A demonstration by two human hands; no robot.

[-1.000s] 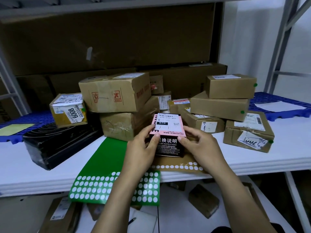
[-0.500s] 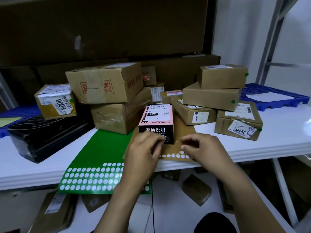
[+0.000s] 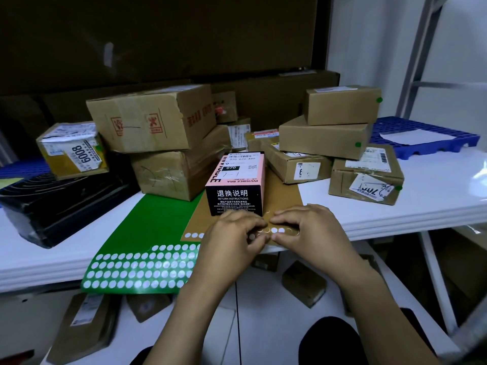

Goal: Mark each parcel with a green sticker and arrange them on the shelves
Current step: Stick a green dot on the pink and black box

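Head: pink box point(image 3: 236, 181) reads "INVISIBLE BRA", "RETURN INSTRUCTIONS"; parcel point(image 3: 72, 151) "6008".

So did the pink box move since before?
Yes. It came down out of the left hand and right hand, and the pink box now stands upright on the brown sheet.

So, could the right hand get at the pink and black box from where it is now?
Probably yes. The right hand rests on the brown sticker sheet just in front of the pink and black box, which stands upright with nothing between them; its right side faces bare sheet.
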